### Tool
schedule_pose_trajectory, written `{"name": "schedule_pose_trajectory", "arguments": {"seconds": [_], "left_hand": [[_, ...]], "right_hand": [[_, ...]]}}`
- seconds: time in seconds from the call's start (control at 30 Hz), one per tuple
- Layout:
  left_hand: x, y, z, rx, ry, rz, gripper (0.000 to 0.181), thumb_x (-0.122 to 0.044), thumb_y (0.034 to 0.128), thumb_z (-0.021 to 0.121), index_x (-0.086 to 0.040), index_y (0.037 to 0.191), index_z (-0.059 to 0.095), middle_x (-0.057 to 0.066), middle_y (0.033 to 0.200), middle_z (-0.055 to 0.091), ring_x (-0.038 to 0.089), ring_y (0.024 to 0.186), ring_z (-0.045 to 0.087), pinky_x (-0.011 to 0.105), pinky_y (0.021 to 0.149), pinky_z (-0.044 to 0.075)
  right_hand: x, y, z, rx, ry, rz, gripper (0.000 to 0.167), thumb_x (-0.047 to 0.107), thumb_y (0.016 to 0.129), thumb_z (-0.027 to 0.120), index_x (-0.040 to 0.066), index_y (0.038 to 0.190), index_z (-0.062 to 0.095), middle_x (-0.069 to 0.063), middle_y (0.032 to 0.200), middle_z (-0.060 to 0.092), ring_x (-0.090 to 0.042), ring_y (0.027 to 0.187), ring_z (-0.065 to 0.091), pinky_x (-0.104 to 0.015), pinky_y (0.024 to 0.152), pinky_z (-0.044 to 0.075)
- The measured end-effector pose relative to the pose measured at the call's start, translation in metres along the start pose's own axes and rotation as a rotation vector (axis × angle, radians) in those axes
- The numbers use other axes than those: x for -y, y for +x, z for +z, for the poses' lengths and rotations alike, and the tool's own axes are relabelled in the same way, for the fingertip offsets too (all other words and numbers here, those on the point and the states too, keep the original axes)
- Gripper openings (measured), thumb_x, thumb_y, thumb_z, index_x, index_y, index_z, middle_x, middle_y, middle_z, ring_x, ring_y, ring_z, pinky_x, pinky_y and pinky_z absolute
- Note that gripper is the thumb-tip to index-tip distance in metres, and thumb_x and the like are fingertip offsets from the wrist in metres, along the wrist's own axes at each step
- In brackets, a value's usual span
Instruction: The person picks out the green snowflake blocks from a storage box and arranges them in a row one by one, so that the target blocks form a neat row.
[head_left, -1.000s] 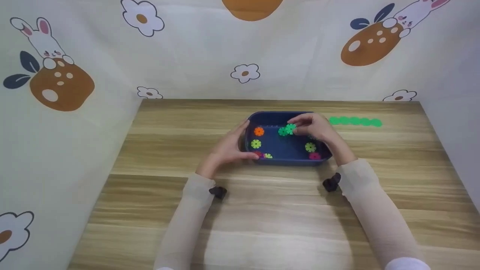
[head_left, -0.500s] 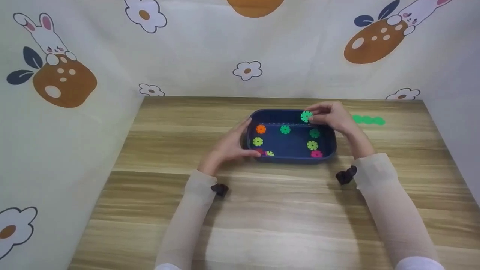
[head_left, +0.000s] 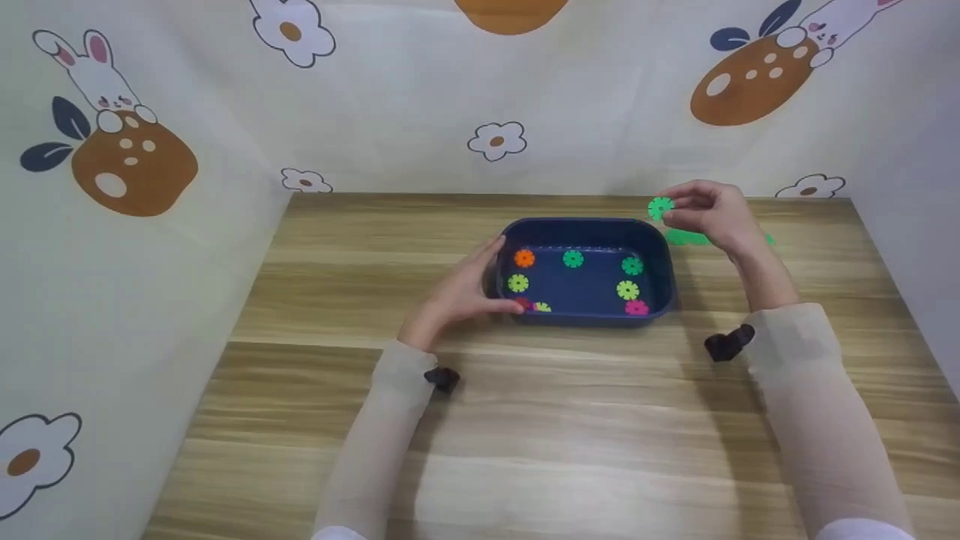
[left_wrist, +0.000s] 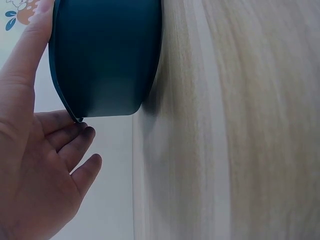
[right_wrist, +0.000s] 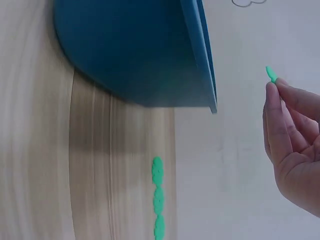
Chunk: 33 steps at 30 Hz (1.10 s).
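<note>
A dark blue plastic basin (head_left: 585,319) stands on the table with several coloured notched discs inside, among them an orange disc (head_left: 524,258) and a pink disc (head_left: 637,307). My left hand (head_left: 465,289) holds the basin's left end, thumb over the near rim; in the left wrist view, fingertips meet the rim's corner. Beyond the basin's far right corner, my right hand (head_left: 716,217) pinches a green snowflake disc (head_left: 660,208) between thumb and fingers, raised above the table. Under that hand lies a row of green discs (right_wrist: 158,200), partly hidden in the head view.
The wood-grain table (head_left: 540,435) ends at a patterned cloth backdrop (head_left: 390,112) behind the basin. Each sleeve carries a small black wrist mount, one at the left cuff (head_left: 442,379) and one at the right (head_left: 727,343).
My right hand has lifted the green disc out of the basin and carried it right and away from me, over the rim toward the green row. My left hand stays at the basin.
</note>
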<state>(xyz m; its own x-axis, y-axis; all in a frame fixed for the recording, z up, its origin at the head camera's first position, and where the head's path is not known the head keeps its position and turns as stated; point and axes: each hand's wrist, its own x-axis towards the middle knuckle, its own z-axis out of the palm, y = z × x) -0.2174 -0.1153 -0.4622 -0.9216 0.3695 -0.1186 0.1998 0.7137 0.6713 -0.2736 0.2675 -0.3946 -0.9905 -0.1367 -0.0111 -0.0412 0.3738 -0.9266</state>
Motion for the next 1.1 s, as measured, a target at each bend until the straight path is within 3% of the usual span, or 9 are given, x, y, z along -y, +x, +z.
{"name": "schedule_pose_trajectory", "arguments": {"seconds": [0.17, 0.4, 0.5, 0.77, 1.1], "left_hand": [[0.000, 0.000, 0.000, 0.000, 0.003, -0.005, 0.119, -0.057, 0.0702, 0.085, -0.025, 0.161, 0.015, 0.004, 0.170, 0.013, 0.027, 0.156, 0.017, 0.051, 0.125, 0.022], [0.000, 0.000, 0.000, 0.000, 0.013, -0.012, 0.120, -0.061, 0.0695, 0.083, -0.026, 0.161, 0.014, 0.002, 0.170, 0.012, 0.025, 0.156, 0.017, 0.051, 0.125, 0.022], [0.000, 0.000, 0.000, 0.000, 0.023, -0.011, 0.121, -0.064, 0.0685, 0.082, -0.026, 0.161, 0.014, 0.003, 0.170, 0.012, 0.025, 0.156, 0.017, 0.051, 0.125, 0.023], [0.000, 0.001, 0.000, -0.001, -0.001, 0.023, 0.120, -0.060, 0.0700, 0.083, -0.022, 0.161, 0.015, 0.007, 0.169, 0.014, 0.027, 0.155, 0.019, 0.048, 0.126, 0.021], [0.000, 0.000, 0.000, 0.003, -0.009, -0.006, 0.118, -0.057, 0.0713, 0.084, -0.026, 0.161, 0.014, 0.004, 0.170, 0.012, 0.025, 0.156, 0.016, 0.049, 0.126, 0.021]], "right_hand": [[-0.004, -0.004, -0.015, -0.060, 0.034, -0.004, 0.029, 0.011, 0.087, 0.076, 0.009, 0.115, 0.071, 0.016, 0.083, 0.069, 0.001, 0.078, 0.065, -0.013, 0.070, 0.058], [-0.014, -0.009, -0.038, -0.134, 0.311, 0.031, 0.024, -0.003, 0.086, 0.072, 0.006, 0.108, 0.071, 0.004, 0.082, 0.072, -0.005, 0.074, 0.072, -0.018, 0.071, 0.060], [-0.019, -0.012, -0.050, -0.177, 0.373, 0.043, 0.023, -0.006, 0.086, 0.071, 0.007, 0.105, 0.071, 0.003, 0.081, 0.072, -0.006, 0.073, 0.072, -0.018, 0.071, 0.060], [-0.039, -0.022, -0.081, -0.279, 0.462, 0.146, 0.020, -0.003, 0.087, 0.071, 0.008, 0.104, 0.070, 0.003, 0.081, 0.070, -0.006, 0.074, 0.072, -0.017, 0.072, 0.060], [-0.067, -0.025, -0.105, -0.382, 0.525, 0.315, 0.027, -0.010, 0.088, 0.065, 0.014, 0.097, 0.071, 0.006, 0.077, 0.069, -0.004, 0.072, 0.068, -0.017, 0.069, 0.060]]}}
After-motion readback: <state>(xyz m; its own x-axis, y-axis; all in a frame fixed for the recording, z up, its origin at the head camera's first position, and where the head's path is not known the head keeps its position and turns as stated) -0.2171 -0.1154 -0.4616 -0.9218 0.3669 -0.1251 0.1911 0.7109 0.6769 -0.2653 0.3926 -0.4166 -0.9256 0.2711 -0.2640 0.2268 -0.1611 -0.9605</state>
